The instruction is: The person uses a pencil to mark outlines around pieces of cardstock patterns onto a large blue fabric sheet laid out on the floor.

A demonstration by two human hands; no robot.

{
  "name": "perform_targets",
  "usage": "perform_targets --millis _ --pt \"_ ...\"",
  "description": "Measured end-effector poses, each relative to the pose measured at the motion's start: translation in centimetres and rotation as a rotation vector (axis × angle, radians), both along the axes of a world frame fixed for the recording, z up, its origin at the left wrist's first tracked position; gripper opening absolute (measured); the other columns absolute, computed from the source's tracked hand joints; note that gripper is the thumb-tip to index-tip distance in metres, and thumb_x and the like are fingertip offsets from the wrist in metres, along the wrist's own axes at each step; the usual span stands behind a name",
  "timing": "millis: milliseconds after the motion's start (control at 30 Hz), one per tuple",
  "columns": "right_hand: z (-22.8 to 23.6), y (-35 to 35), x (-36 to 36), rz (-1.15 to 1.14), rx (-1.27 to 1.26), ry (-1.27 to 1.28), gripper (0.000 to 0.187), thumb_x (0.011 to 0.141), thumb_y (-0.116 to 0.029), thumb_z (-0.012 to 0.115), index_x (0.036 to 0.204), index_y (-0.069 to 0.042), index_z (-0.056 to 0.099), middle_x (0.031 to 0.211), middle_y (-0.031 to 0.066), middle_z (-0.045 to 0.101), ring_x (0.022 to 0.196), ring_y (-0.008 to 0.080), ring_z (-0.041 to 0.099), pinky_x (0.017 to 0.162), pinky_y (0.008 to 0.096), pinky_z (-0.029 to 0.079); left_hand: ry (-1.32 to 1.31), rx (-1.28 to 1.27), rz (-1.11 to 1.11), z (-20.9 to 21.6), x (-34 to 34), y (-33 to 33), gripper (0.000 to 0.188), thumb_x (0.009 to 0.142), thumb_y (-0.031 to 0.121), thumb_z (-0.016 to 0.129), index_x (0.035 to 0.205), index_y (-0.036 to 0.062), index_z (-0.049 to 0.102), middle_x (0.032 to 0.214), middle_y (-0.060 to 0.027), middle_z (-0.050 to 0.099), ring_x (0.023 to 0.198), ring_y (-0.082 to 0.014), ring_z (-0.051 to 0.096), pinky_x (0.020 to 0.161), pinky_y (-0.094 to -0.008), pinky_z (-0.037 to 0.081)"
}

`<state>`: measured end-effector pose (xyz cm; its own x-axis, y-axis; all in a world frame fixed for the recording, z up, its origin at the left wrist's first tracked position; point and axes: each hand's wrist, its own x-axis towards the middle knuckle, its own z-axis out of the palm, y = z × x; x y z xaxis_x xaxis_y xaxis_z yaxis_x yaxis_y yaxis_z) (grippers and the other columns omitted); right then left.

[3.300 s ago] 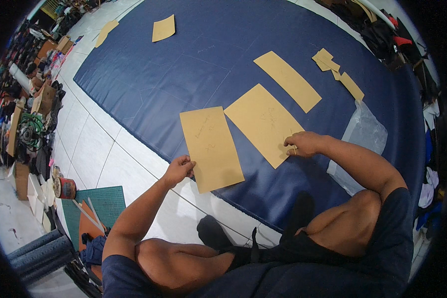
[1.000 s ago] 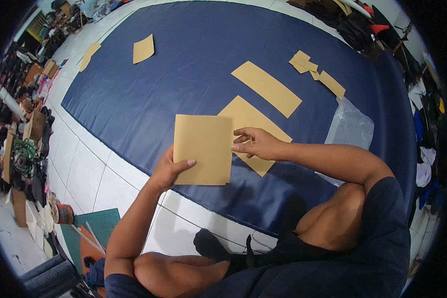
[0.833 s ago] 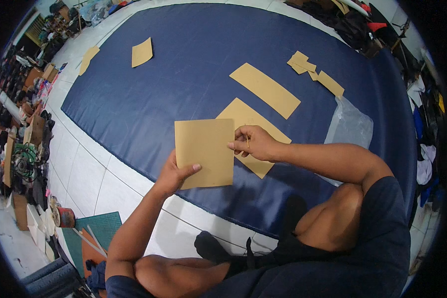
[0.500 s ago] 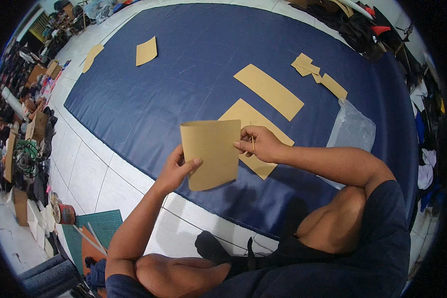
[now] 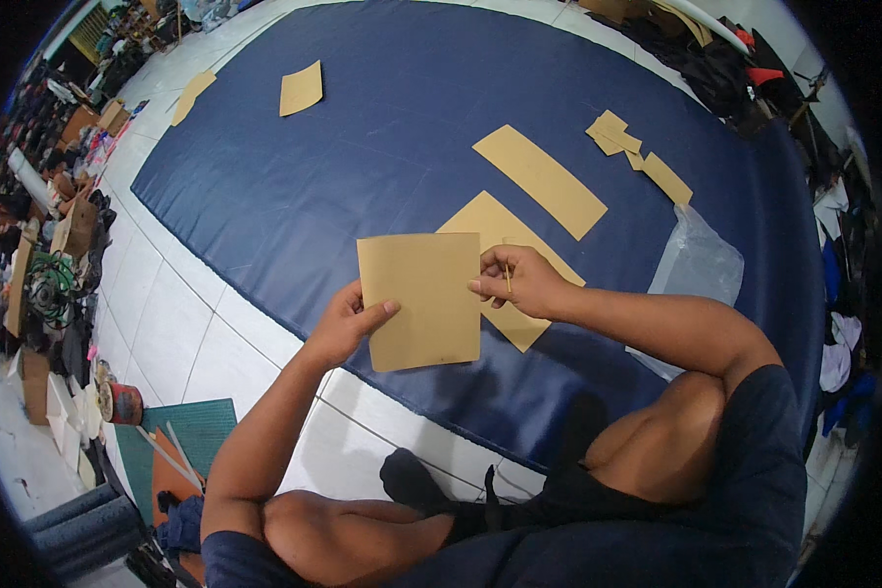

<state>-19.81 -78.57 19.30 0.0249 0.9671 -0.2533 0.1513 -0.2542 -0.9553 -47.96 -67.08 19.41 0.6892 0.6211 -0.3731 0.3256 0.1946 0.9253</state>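
Observation:
Between both hands I hold a brown card sheet [image 5: 421, 304] upright above a dark blue sheet of material [image 5: 343, 167]. My left hand [image 5: 348, 321] grips its left edge, thumb on the front and fingers behind. At the right edge my right hand [image 5: 524, 284] pinches the card between thumb and finger. A thin yellowish stick [image 5: 508, 278], perhaps a pen, is tucked in the fingers of that hand. Behind the card, a larger brown card piece [image 5: 485, 208] lies on the blue material, partly hidden.
A long brown card strip [image 5: 541, 183] lies farther off, with small card pieces [image 5: 612, 134] and a clear plastic bag [image 5: 701, 260] to its right. More card [image 5: 302, 88] lies at the far left. A green cutting mat [image 5: 206, 426] and a reddish spool [image 5: 122, 403] sit at the lower left.
The card was bowed with its sides curled together; now it is flatter and faces me more squarely. Both hands keep hold of its edges. The view has shifted slightly.

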Motion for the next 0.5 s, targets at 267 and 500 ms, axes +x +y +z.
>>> perform_targets --millis 267,500 --pt "0.65 -0.07 -0.01 0.019 -0.033 0.009 0.030 0.090 -0.017 0.074 0.106 0.002 0.058 0.089 0.0065 0.063 0.080 0.0133 0.066 0.063 0.0267 0.055 -0.104 -0.082 0.026 -0.67 0.11 -0.34 0.037 0.094 0.023 0.068 0.123 0.0016 0.059 0.109 -0.0082 0.068 0.099 -0.0146 0.065 0.087 -0.0315 0.051" --pt "0.26 -0.15 0.16 0.044 -0.032 -0.017 0.027 0.091 -0.019 0.073 0.103 0.000 0.059 0.088 0.0051 0.064 0.081 0.0127 0.066 0.064 0.0270 0.055 -0.001 -0.022 0.008 -0.72 -0.17 -0.44 0.035 0.094 0.022 0.068 0.123 0.0029 0.060 0.107 -0.0067 0.068 0.094 -0.0131 0.063 0.082 -0.0289 0.049"
